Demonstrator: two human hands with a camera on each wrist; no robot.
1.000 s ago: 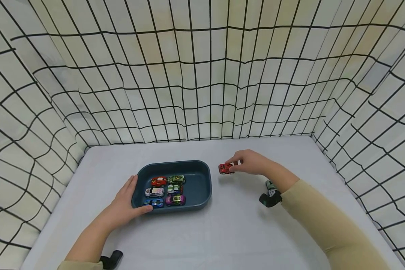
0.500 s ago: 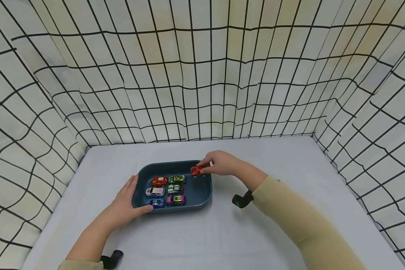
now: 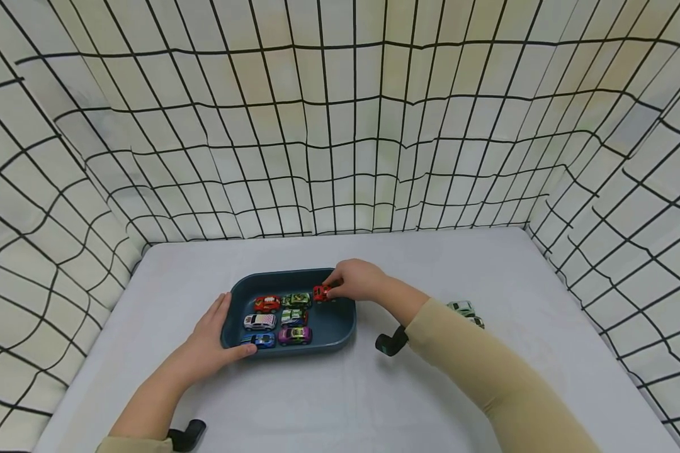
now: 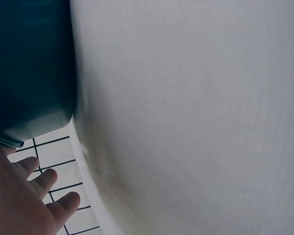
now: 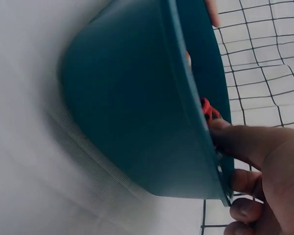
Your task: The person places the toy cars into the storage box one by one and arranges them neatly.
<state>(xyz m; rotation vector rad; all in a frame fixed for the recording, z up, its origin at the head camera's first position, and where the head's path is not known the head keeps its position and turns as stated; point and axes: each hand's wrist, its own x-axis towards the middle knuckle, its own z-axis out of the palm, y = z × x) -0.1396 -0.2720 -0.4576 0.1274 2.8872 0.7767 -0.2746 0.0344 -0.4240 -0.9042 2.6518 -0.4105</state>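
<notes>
A dark teal tray (image 3: 340, 336) stands on the white table, holding rows of small toy cars. My left hand (image 3: 206, 343) rests against its left side, fingers fairly straight along the rim and thumb over the front-left corner by a blue toy car (image 3: 263, 340). At the back right, my right hand (image 3: 359, 280) pinches a red toy car (image 3: 320, 293) between thumb and fingers, low inside the tray, right of a green toy car (image 3: 296, 301). In the right wrist view the tray wall partly hides this red car (image 5: 209, 108).
Pale green and white toy cars (image 3: 461, 307) lie on the table to the right, partly behind the right sleeve (image 3: 464, 352). White walls with a black grid (image 3: 340, 145) enclose the table's back and sides.
My right hand has carried the red toy car leftward from beside the tray, over its right rim and down into it. The left hand has stayed put.
</notes>
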